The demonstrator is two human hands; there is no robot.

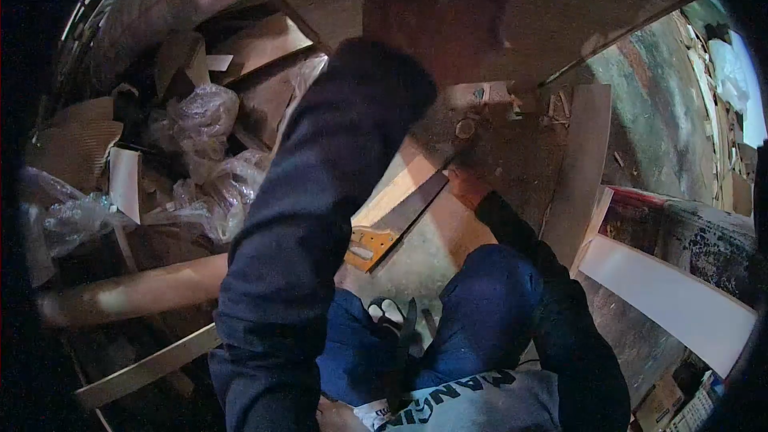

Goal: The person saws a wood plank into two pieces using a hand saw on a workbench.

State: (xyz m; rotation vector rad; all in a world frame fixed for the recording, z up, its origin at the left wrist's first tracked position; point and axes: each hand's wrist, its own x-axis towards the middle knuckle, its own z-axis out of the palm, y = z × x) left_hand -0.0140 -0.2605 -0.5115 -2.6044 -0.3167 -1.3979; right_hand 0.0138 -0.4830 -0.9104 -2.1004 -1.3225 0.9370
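Saw [408, 212] prob. light, stiff; best held by yellow handle [374, 246]. R hand [467, 186] by tip [442, 181], L hand [442, 12] blurry; can't tell grips.

Two hands: one left hand [436, 16], one right hand [470, 186]. One handsaw [404, 212], two dark sleeves [300, 192], two trouser legs [492, 292], one long white board [672, 292].

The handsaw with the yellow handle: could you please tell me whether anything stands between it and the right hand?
Nothing visible stands between the right hand and the handsaw: the hand is at the end opposite the handle, though whether they touch is unclear. The left sleeve crosses the view beside the handle.
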